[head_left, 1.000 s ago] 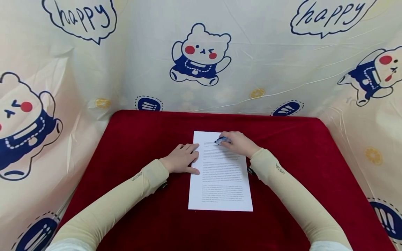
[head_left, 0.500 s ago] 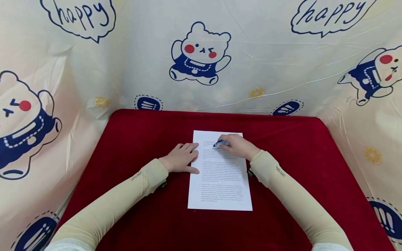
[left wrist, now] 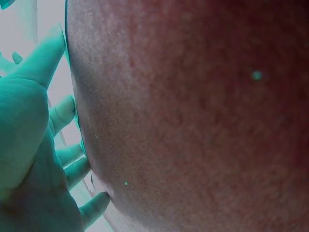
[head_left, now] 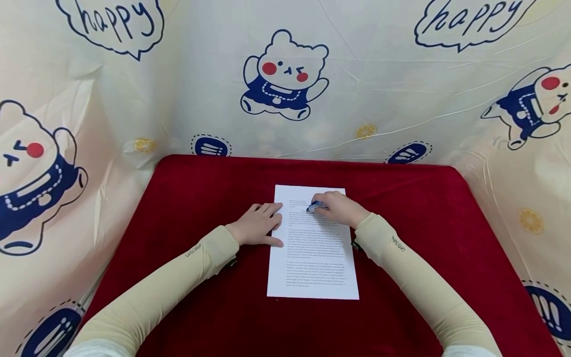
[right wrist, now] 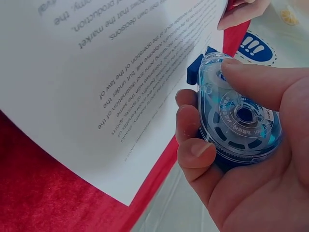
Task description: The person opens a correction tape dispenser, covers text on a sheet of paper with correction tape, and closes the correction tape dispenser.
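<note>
A printed sheet of paper [head_left: 312, 253] lies on the red cloth. My left hand [head_left: 257, 225] rests with spread fingers on its left edge, and in the left wrist view the fingertips [left wrist: 63, 113] reach the sheet's border. My right hand [head_left: 341, 208] grips a correction tape dispenser [right wrist: 239, 113], clear-bodied with blue parts, between thumb and curled fingers. Its blue tip [right wrist: 195, 70] points at the page. In the head view the dispenser [head_left: 315, 206] is over the upper lines of text, and the right hand covers part of the sheet's upper right.
Red velvety cloth [head_left: 200, 297] covers the table all round the paper. Behind and at both sides hangs a pale curtain [head_left: 379, 89] printed with cartoon bears. Light sleeves [head_left: 415, 277] cover both forearms.
My right hand with the correction tape has shifted slightly down the page, and then a little to the right. The left hand has stayed in place on the paper.
</note>
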